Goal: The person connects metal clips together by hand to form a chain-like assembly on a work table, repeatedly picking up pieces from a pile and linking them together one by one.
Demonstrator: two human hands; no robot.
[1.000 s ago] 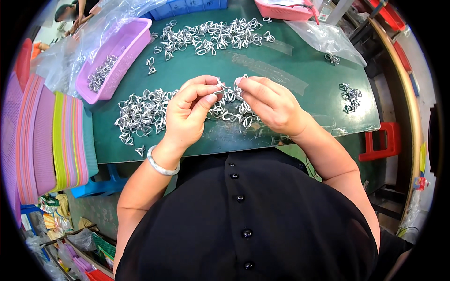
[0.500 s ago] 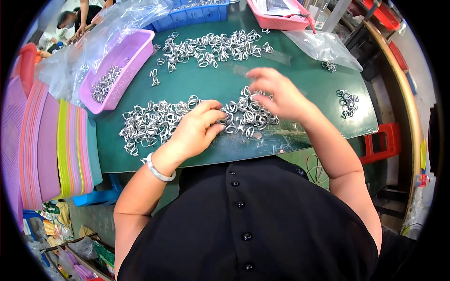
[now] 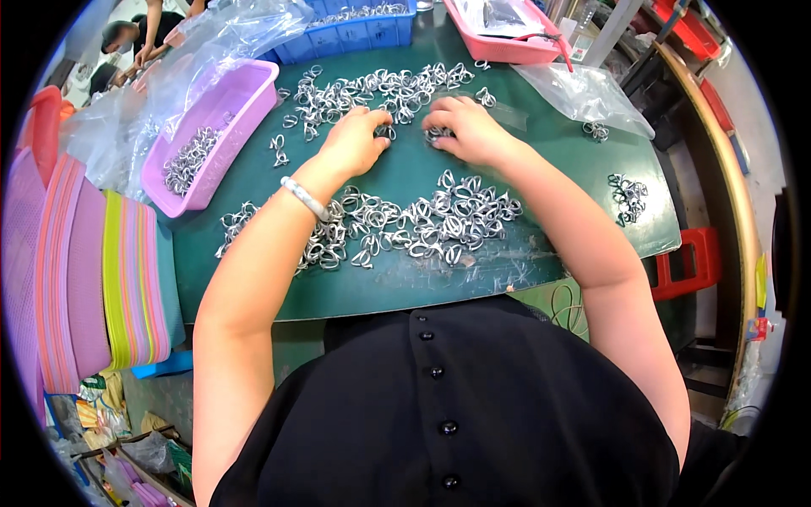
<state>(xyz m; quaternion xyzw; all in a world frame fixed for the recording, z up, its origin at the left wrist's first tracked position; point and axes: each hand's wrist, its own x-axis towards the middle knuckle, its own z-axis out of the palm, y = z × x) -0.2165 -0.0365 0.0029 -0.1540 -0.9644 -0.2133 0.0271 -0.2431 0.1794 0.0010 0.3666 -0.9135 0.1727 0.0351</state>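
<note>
Head view. Loose metal rings lie on the surface point(image 3: 583, 194) in a far heap point(image 3: 407, 88) and a near heap point(image 3: 460, 213), with some in the purple bin point(image 3: 226, 150); handling appears partway, many rings remaining loose. Left hand point(image 3: 351, 145): half-curled, thumb apart from fingers, a ring between. Right hand point(image 3: 475, 133): curled over rings beside the far heap. Whether either grips cannot be told.

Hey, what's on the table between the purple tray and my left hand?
In the head view, a small clump of silver metal loops lies on the green tabletop between the purple tray and your left hand.
</note>
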